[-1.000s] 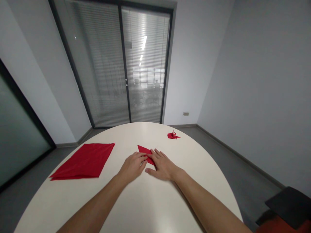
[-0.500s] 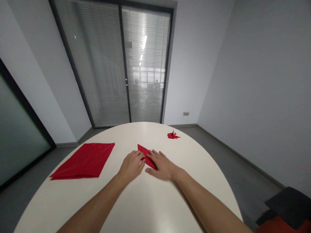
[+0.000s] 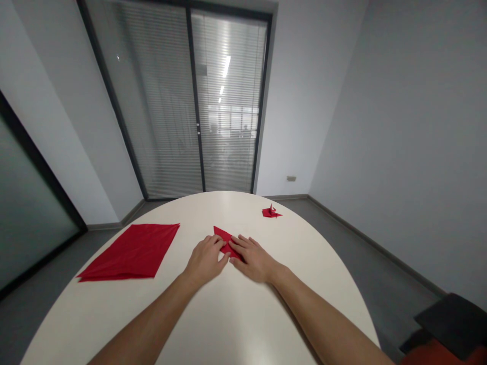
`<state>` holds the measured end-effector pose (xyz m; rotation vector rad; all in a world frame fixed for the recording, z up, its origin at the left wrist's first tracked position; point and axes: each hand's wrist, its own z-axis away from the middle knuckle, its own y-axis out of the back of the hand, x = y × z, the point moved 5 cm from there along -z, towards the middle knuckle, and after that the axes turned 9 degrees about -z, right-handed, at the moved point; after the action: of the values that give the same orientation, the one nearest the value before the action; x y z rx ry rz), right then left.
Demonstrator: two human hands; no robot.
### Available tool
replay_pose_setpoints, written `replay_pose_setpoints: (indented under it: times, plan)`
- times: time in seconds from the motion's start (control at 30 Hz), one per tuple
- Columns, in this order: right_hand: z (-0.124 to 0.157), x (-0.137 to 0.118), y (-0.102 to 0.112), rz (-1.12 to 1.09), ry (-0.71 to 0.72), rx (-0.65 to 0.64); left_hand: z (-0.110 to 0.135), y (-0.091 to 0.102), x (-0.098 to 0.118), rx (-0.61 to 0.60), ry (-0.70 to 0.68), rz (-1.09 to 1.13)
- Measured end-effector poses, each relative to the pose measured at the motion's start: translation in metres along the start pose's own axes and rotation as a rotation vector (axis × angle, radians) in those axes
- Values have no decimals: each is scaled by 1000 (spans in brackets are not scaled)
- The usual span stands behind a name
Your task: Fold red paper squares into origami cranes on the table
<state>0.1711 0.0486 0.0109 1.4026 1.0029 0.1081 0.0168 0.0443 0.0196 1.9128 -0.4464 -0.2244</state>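
Observation:
A small piece of folded red paper (image 3: 225,241) lies on the white oval table (image 3: 228,324), partly hidden under both hands. My left hand (image 3: 205,259) rests on its left side with fingers curled down, pressing the paper. My right hand (image 3: 254,257) lies on its right side, fingers stretched out flat over it. The two hands touch at the fingertips over the paper.
A stack of flat red paper sheets (image 3: 131,251) lies at the table's left. A small finished folded red figure (image 3: 271,212) stands at the far right side of the table. A dark chair (image 3: 449,324) shows at the lower right. Glass doors with blinds (image 3: 190,101) stand behind.
Both hands have shifted slightly left and closer together on the folded paper, and the paper's far tip has moved a little left. Everything else is unchanged.

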Motion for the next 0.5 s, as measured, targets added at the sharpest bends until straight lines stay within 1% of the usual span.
replay_pose_setpoints:
  times: [0.33, 0.5]
  plan:
    - [-1, -4, 2, 37, 9, 18, -1, 0, -1, -18, 12, -27]
    - [-2, -6, 6, 90, 74, 54, -1, 1, 0, -4, 16, -29]
